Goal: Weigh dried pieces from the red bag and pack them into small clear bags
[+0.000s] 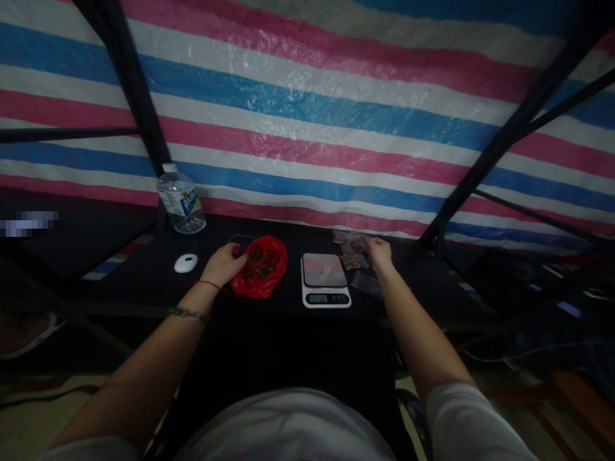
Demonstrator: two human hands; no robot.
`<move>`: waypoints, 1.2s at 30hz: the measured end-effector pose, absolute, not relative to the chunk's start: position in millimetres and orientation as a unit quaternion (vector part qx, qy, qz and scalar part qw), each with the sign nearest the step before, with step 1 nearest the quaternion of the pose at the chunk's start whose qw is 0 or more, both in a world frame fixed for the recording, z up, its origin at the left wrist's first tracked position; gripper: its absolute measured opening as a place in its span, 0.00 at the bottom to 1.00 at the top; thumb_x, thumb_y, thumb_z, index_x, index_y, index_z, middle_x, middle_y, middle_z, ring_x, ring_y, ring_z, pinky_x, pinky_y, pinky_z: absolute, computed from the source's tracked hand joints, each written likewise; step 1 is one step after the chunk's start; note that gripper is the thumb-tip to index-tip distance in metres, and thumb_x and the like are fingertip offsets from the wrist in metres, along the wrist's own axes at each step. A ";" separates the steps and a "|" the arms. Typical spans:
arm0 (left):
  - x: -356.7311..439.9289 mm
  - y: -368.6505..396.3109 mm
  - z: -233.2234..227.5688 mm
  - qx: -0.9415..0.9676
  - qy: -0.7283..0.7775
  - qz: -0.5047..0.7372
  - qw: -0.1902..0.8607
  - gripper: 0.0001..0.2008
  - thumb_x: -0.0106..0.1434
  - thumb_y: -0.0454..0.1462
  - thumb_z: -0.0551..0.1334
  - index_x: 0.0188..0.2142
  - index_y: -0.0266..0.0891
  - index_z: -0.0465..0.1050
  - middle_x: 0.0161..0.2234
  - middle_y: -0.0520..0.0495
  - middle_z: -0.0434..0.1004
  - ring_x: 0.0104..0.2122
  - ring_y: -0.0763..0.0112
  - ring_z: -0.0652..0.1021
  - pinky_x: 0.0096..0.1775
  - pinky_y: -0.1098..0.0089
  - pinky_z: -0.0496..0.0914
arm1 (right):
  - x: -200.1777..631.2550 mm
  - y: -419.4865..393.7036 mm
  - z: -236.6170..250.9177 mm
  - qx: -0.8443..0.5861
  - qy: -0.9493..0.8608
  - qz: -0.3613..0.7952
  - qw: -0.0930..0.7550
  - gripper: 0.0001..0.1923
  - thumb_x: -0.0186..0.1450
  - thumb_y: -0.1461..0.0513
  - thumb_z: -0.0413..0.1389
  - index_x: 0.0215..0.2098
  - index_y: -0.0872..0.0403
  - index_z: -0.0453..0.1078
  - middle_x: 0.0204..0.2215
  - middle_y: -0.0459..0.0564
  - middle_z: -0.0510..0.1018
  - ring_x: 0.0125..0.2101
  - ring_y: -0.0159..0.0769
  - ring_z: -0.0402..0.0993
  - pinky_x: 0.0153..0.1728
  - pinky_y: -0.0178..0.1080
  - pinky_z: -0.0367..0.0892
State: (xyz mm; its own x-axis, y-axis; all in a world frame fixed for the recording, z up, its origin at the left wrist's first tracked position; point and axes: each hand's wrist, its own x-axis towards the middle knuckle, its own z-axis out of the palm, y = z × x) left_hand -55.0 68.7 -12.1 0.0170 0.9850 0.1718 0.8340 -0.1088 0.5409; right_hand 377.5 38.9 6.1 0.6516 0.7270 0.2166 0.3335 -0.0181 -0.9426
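Observation:
My left hand (223, 264) rests at the left rim of an open red plastic bag (262, 280) full of small dark brownish pieces, its fingers curled into the opening. My right hand (379, 252) reaches to a pile of small clear packets (352, 250) filled with the same dark pieces and touches the top one; whether it grips it I cannot tell. Between the hands stands a white digital kitchen scale (325, 280) with a small clear packet lying on its pan. An empty clear packet (365, 282) lies right of the scale.
All this sits on a black table (144, 282). A plastic water bottle (180, 200) stands at the back left, a white oval object (186, 262) in front of it, and a dark phone (241, 240) behind the red bag. Black frame poles and a striped tarp rise behind.

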 end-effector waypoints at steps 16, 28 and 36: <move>-64.5 50.9 7.1 0.695 0.624 0.137 0.329 0.12 0.49 0.46 0.58 0.24 0.41 0.72 0.22 0.46 0.77 0.22 0.63 0.77 0.21 0.72 0.67 | 159.8 78.4 8.4 -0.579 -0.740 0.210 0.271 0.20 0.62 0.68 0.49 0.52 0.57 0.69 0.51 0.55 0.74 0.52 0.38 0.69 0.52 0.36 0.62; -63.4 47.9 10.9 0.654 0.612 0.224 0.383 0.09 0.50 0.39 0.57 0.31 0.40 0.72 0.23 0.46 0.76 0.23 0.64 0.78 0.25 0.69 0.71 | 151.2 118.1 -13.0 -0.645 -0.697 0.238 0.203 0.12 0.58 0.65 0.51 0.35 0.62 0.75 0.33 0.59 0.80 0.33 0.41 0.77 0.33 0.35 0.66; -69.9 55.0 12.1 0.721 0.549 0.342 0.248 0.15 0.57 0.45 0.54 0.33 0.40 0.74 0.33 0.48 0.79 0.34 0.65 0.77 0.36 0.71 0.71 | 154.9 107.4 -8.3 -0.551 -0.687 0.214 0.423 0.20 0.64 0.63 0.45 0.47 0.56 0.74 0.44 0.52 0.79 0.43 0.35 0.74 0.44 0.34 0.64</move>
